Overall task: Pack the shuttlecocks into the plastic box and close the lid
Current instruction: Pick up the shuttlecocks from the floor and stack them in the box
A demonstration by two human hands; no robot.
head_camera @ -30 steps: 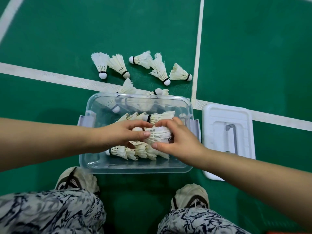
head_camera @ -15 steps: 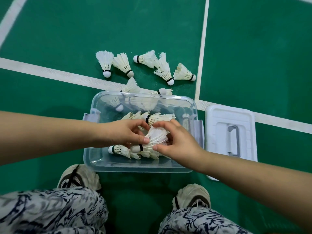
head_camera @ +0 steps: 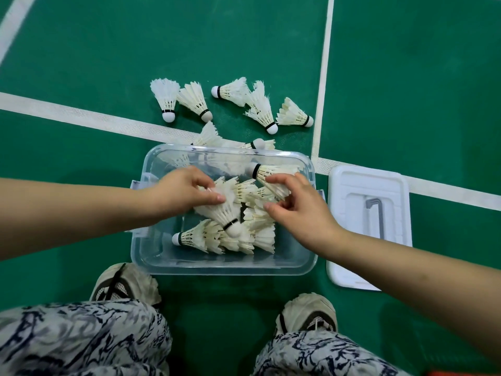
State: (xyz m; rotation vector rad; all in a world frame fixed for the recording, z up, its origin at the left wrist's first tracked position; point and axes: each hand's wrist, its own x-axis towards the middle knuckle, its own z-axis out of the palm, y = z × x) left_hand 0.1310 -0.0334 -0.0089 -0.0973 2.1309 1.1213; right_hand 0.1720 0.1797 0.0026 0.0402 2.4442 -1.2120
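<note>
Both hands are down in the clear plastic box (head_camera: 151, 248) on the green court floor (head_camera: 406, 77): the left hand (head_camera: 180, 192) has its grip closed on the feathers of one shuttlecock (head_camera: 222, 210), and the right hand (head_camera: 301, 207) is pinching the skirt of another shuttlecock (head_camera: 268, 175) near the far wall. A pile of shuttlecocks (head_camera: 230, 237) sits inside, loose shuttlecocks (head_camera: 233, 104) lie just beyond the box, and the white lid (head_camera: 349, 191) rests just to the right, off the box.

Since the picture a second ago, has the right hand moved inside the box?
Yes. The right hand has shifted toward the box's far right corner, nearer the white lid beside the plastic box, its fingers now on a shuttlecock there.
</note>
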